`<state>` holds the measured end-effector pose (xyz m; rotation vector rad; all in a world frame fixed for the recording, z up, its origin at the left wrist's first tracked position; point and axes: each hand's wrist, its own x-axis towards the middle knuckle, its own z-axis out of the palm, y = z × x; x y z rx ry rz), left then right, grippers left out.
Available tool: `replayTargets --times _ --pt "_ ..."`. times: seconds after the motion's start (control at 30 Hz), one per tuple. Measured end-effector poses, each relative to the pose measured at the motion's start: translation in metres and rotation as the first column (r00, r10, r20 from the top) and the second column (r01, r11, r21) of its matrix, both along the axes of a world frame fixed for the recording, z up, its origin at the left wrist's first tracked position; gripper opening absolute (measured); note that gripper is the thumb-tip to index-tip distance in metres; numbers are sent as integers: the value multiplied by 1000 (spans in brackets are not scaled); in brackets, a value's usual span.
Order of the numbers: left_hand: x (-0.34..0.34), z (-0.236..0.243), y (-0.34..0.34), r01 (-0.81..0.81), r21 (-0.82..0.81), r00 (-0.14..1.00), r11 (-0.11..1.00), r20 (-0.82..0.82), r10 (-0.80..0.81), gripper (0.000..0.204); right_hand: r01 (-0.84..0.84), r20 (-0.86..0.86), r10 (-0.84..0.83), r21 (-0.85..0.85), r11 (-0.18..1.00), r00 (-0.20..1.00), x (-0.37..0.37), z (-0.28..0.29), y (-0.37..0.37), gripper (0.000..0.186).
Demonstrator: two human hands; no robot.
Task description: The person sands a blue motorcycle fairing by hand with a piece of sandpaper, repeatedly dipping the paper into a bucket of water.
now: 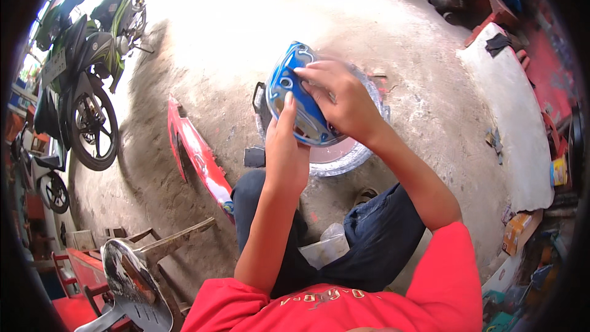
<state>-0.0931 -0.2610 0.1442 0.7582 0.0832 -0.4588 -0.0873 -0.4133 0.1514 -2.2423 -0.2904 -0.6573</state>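
Note:
My left hand (287,154) grips a curved blue panel (307,101) with white and silver swirls, its thumb on the near face and its fingers behind. It looks like a motorcycle body part. My right hand (341,95) lies over the panel's right side, fingers pinched together against the blue surface; a small dark bit shows at the fingertips, too small to name. Below the panel stands a round basin (344,167) with a whitish, scuffed rim and murky pinkish-brown contents, partly hidden by the panel and my hands.
A long red fairing panel (206,163) lies on the floor to the left, near a dark flat block (254,157). Motorcycles (92,104) stand at far left. A wooden stool frame (178,237) sits at lower left. At right are a pale slab (513,123) and a cardboard box (521,232).

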Motion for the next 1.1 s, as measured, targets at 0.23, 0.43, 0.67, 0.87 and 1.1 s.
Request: replayTargets --times 0.23,0.43,0.67,0.87,1.1 --pt "-17 -5 26 -99 15 992 995 -77 100 43 -72 -59 64 -134 988 996 0 -13 25 32" --pt "-11 -1 28 -25 -14 997 1000 -69 24 40 -13 97 44 -301 954 994 1 -6 16 32" --pt "11 3 18 178 41 983 983 -46 -176 37 101 133 -66 -276 956 989 4 4 -7 28" --pt "16 -18 13 259 118 961 959 -133 -244 37 65 62 -48 -321 945 997 -20 -27 -13 31" --pt "2 -24 14 235 122 966 964 -143 -217 37 42 13 -40 -338 940 999 -29 -37 -12 34"
